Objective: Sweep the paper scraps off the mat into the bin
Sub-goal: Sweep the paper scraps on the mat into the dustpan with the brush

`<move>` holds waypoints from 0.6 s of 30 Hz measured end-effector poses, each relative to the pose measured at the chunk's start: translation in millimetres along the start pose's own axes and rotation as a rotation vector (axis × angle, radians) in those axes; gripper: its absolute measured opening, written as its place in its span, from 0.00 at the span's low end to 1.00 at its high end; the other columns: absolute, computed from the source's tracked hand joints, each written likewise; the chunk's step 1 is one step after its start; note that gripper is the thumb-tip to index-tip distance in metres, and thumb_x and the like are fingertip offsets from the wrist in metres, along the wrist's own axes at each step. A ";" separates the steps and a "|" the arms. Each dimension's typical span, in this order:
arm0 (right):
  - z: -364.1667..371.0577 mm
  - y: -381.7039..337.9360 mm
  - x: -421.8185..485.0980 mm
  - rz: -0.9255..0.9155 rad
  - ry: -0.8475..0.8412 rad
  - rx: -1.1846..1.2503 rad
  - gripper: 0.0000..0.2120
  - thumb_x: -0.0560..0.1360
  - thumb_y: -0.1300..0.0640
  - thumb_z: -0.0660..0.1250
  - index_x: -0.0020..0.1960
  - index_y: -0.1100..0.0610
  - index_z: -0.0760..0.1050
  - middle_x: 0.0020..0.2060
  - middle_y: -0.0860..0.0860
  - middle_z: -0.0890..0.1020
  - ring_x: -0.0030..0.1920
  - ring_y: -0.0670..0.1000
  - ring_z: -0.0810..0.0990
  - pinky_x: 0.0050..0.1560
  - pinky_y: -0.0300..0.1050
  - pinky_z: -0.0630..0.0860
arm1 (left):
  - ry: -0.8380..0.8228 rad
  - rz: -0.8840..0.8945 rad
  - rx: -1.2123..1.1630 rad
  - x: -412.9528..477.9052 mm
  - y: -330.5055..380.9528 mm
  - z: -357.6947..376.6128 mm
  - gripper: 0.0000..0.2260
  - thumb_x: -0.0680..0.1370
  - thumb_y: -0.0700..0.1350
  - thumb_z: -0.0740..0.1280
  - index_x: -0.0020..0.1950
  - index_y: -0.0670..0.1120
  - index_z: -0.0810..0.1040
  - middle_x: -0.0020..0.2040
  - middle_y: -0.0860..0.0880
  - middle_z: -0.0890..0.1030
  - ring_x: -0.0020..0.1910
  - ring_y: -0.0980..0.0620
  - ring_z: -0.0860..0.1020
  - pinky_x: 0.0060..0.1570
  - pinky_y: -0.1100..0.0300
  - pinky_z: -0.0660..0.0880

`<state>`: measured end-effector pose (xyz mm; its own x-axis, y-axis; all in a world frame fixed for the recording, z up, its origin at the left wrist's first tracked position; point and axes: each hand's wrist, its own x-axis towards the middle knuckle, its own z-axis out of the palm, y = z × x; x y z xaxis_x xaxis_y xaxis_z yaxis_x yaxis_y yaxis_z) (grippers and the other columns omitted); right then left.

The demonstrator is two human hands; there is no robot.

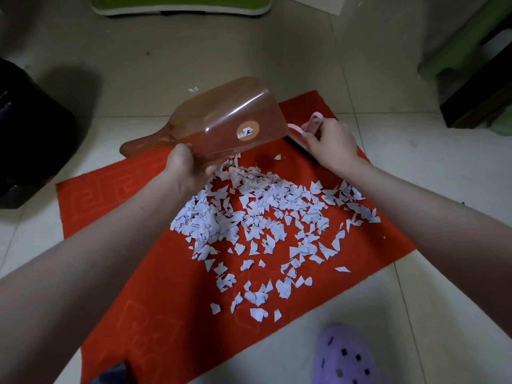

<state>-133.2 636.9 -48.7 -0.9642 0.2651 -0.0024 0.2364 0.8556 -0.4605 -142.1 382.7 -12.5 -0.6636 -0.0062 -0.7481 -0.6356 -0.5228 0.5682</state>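
Observation:
A red mat [144,253] lies on the tiled floor, and many white paper scraps [266,214] are spread over its middle and right side. My left hand [185,170] grips the rim of a translucent brown plastic scoop [224,120], held tilted above the mat's far edge with its underside and a round sticker facing me. My right hand [329,145] is closed on the pink handle of a small brush [313,124] at the mat's far corner; its bristles are hidden. A black bin [30,128] stands on the floor to the left of the mat.
One stray scrap [193,89] lies on the floor beyond the scoop. My foot in a purple clog [343,356] rests at the mat's near right edge. A green stool [465,37] and a dark box [482,95] stand at the right; a green-and-white board [180,5] lies far back.

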 end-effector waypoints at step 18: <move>-16.3 11.4 2.5 -0.055 -0.037 0.108 0.09 0.75 0.52 0.65 0.53 0.47 0.81 0.46 0.50 0.84 0.46 0.52 0.82 0.46 0.51 0.79 | -0.052 -0.015 -0.050 5.1 2.8 0.8 0.15 0.83 0.42 0.52 0.64 0.41 0.73 0.51 0.39 0.83 0.47 0.41 0.84 0.42 0.51 0.82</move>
<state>-131.0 654.6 -39.4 -0.9795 0.2012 -0.0060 0.1708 0.8148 -0.5540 -147.5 381.8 -14.4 -0.6744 0.0456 -0.7370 -0.6262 -0.5643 0.5380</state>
